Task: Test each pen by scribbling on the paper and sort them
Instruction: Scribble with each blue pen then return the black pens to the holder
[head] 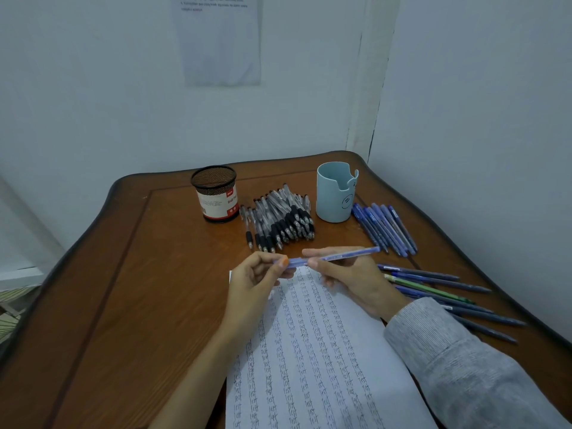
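A blue pen [346,254] lies level above the top edge of the paper [318,360], held by both hands. My left hand [253,283] pinches its left end, the cap end, with thumb and fingertips. My right hand [349,277] grips the barrel further right, fingers curled round it. The white paper is covered in columns of small blue scribbles and lies on the brown wooden table [139,289].
A black mesh pen cup [215,198] and a light blue cup [335,193] stand at the back. Between them lies a pile of clear black-grip pens [280,219]. A row of blue pens [385,227] lies right of the blue cup. Several dark pens [448,292] lie scattered at the right.
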`<action>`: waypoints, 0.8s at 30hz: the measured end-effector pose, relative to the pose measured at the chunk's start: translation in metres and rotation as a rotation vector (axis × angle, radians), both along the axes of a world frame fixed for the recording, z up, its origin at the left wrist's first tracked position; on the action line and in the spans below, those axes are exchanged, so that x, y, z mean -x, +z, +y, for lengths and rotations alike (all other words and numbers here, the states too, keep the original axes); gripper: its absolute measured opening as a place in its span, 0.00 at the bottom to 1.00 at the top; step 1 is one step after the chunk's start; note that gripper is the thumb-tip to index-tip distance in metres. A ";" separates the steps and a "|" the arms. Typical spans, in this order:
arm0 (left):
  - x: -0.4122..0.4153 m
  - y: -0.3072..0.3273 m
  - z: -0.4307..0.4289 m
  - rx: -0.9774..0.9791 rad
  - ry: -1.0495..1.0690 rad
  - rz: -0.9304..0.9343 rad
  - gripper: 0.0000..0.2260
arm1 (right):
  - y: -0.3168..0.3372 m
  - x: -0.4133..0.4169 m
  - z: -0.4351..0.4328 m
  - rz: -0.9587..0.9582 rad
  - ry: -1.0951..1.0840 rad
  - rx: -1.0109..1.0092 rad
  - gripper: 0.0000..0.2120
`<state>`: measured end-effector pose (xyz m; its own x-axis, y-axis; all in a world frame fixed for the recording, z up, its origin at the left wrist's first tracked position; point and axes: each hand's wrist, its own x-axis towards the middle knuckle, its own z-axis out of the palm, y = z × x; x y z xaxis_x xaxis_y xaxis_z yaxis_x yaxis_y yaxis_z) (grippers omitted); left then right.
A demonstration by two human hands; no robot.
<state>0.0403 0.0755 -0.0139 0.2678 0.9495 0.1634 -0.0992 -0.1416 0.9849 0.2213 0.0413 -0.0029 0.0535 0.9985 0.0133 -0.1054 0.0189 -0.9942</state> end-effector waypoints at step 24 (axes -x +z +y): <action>0.003 0.005 -0.001 0.025 0.067 -0.107 0.05 | 0.031 0.002 -0.009 -0.253 -0.032 -0.133 0.09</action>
<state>0.0373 0.0743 -0.0088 0.1855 0.9689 0.1639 -0.1949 -0.1272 0.9725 0.2198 0.0327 0.0280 0.0636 0.9849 0.1613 0.1485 0.1505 -0.9774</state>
